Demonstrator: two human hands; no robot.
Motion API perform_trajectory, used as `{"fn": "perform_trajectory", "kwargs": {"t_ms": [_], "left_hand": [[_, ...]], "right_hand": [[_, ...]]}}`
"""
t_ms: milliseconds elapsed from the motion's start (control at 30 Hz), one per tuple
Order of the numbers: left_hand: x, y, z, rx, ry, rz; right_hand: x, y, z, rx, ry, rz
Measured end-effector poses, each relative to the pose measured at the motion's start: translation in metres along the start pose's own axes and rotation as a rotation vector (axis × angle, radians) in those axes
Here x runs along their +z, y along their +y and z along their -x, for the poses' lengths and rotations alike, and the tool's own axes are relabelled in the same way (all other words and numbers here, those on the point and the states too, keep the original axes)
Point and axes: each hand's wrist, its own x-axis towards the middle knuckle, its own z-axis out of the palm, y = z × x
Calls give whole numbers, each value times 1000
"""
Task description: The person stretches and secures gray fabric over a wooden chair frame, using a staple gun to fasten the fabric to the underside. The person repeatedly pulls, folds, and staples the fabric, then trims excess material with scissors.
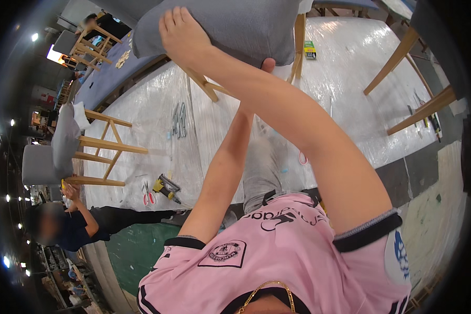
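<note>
Two hands of mine are on the grey chair (246, 26), up by the far edge of the table (350, 104). My right hand (187, 36) lies over the soft cushion, fingers side by side, not squeezing. Only the thumb of my left hand (268, 65) shows, so I can't tell if it grips. The cloth and wooden legs (201, 83) are on, so I think lots is done. I can't see what is left. A staple gun (167, 187) and scissors (148, 195) lie unheld near the table's front left corner.
</note>
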Motion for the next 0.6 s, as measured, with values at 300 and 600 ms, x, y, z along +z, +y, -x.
{"fn": "perform_trajectory", "kwargs": {"t_ms": [300,600], "left_hand": [[-10,-21,-19,138,9,90],[-27,-14,-18,-145,-78,179]], "right_hand": [[-82,76,200,1268,-81,-1671],[-47,81,208,1098,-91,-2008]]}}
